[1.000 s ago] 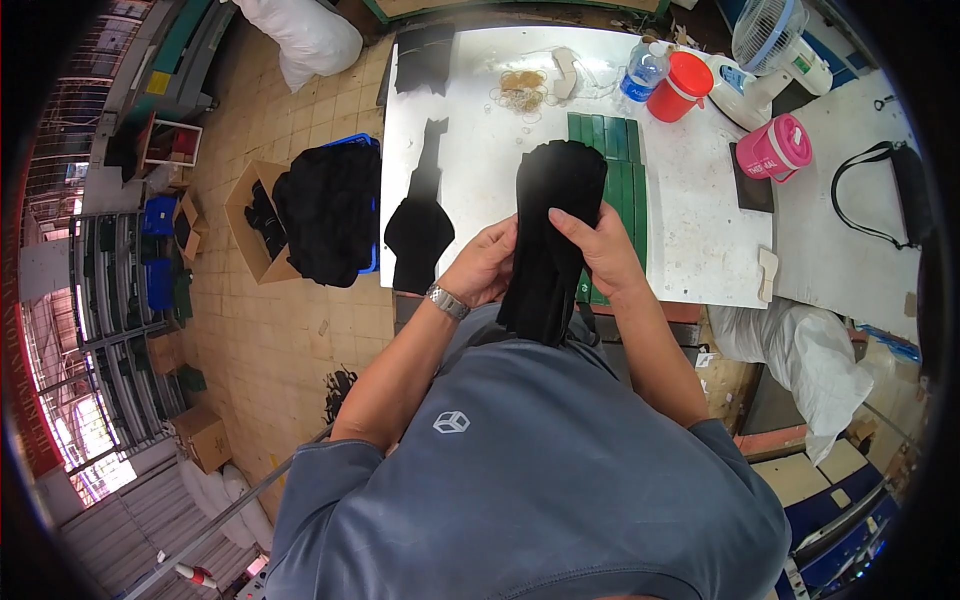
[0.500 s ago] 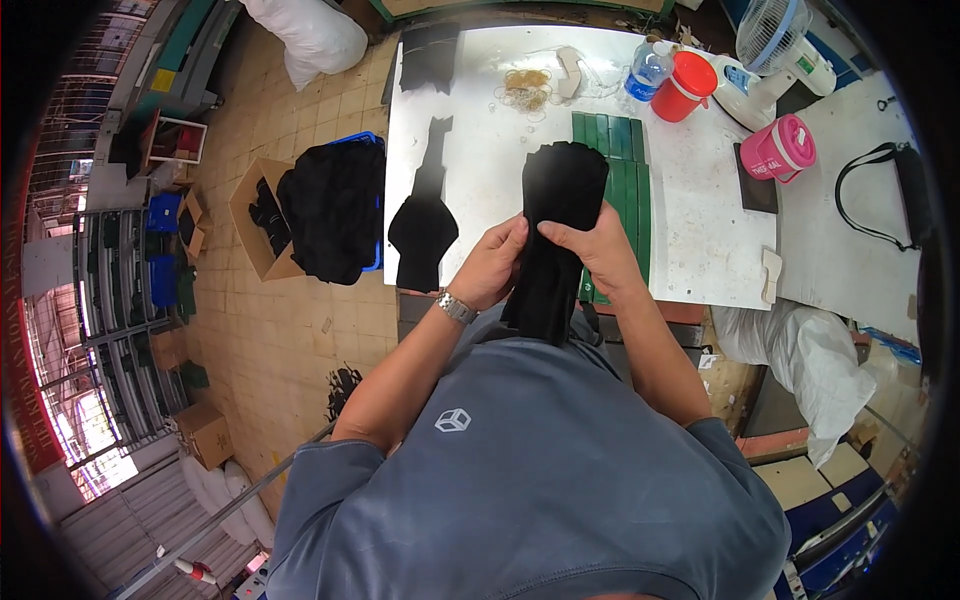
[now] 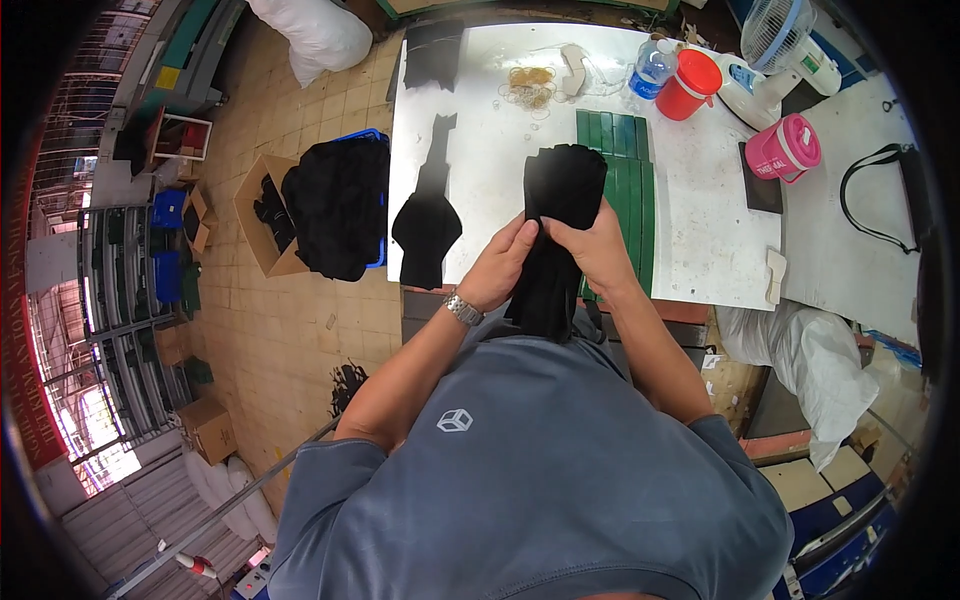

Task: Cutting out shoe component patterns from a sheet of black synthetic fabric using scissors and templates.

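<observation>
A bundle of black fabric pieces (image 3: 565, 185) hangs lengthwise between my two hands, over the near edge of the white table (image 3: 490, 200). My left hand (image 3: 500, 262) is closed on its left side, thumb on top. On the right side my right hand (image 3: 598, 250) grips it, with the thumb laid across the front and the other fingers mostly hidden behind. The lower end of the bundle reaches down to my shirt. Flat on the table to the left lies a black cut fabric piece (image 3: 427, 235) with a wide middle and a narrow strip. Green slats (image 3: 630, 200) lie under and beside the bundle.
Left of the table, a blue crate (image 3: 380, 255) holds a black fabric heap, beside a cardboard box (image 3: 250, 240). Rubber bands (image 3: 530, 88), a water bottle (image 3: 652, 70), a red jug (image 3: 687, 85), a pink jug (image 3: 783, 148) and a fan (image 3: 778, 35) stand or lie toward the back.
My hands keep their hold on the black fabric bundle, with only a slight shift of the fingers. The whole view has moved a little.
</observation>
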The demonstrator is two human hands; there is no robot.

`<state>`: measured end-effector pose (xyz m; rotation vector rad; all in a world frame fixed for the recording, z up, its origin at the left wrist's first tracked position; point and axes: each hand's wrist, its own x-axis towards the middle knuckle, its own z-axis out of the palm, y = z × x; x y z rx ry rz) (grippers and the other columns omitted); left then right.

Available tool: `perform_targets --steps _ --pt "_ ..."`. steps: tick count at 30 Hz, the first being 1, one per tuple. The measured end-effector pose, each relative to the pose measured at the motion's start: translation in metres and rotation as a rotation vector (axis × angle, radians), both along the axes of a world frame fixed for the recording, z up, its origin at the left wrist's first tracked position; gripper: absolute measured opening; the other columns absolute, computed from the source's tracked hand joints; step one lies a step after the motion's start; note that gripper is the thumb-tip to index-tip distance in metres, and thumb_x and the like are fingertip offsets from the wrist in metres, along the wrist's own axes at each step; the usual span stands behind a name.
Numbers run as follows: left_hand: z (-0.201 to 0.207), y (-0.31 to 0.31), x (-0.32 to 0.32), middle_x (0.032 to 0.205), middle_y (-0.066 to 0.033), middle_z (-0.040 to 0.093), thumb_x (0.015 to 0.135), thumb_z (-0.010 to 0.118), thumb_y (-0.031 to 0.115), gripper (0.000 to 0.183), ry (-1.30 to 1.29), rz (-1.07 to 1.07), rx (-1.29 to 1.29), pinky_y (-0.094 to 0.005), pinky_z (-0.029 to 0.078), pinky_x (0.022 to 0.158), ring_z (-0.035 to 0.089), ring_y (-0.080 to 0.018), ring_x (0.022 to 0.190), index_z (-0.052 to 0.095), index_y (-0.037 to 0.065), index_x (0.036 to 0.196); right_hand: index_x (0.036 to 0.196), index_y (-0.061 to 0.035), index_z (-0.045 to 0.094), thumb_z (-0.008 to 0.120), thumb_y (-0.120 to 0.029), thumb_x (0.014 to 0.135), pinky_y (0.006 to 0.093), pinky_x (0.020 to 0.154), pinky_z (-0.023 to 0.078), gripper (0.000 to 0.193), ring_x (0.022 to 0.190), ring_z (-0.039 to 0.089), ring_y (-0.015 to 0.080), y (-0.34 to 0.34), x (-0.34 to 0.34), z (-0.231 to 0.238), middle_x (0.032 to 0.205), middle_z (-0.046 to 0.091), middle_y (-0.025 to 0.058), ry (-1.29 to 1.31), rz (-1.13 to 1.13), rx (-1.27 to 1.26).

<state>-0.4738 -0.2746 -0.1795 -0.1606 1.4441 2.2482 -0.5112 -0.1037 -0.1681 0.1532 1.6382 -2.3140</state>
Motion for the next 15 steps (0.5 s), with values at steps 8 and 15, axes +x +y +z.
perform_targets --steps 8,15 --pt "0.007 0.014 -0.004 0.145 -0.0086 0.056 0.112 0.05 0.031 0.053 0.002 0.016 -0.074 -0.0301 0.041 0.112 0.051 -0.0135 0.13 0.041 -0.001 0.154 0.136 0.0009 0.055 0.083 -0.023 0.09 0.0347 0.101 0.05 0.059 0.114 0.064 0.0213 -0.003 0.003 -0.012 0.126 0.067 0.0126 0.099 -0.114 0.171" --pt "0.006 0.013 -0.022 0.131 -0.0087 0.064 0.106 0.062 0.027 0.049 -0.138 -0.03 -0.051 -0.0304 0.055 0.095 0.062 -0.013 0.114 0.049 0.001 0.145 0.139 0.0016 0.052 0.078 -0.032 0.095 0.0358 0.102 0.05 0.061 0.116 0.063 0.0227 -0.004 -0.002 -0.015 0.129 0.065 0.0141 0.089 -0.19 0.142"
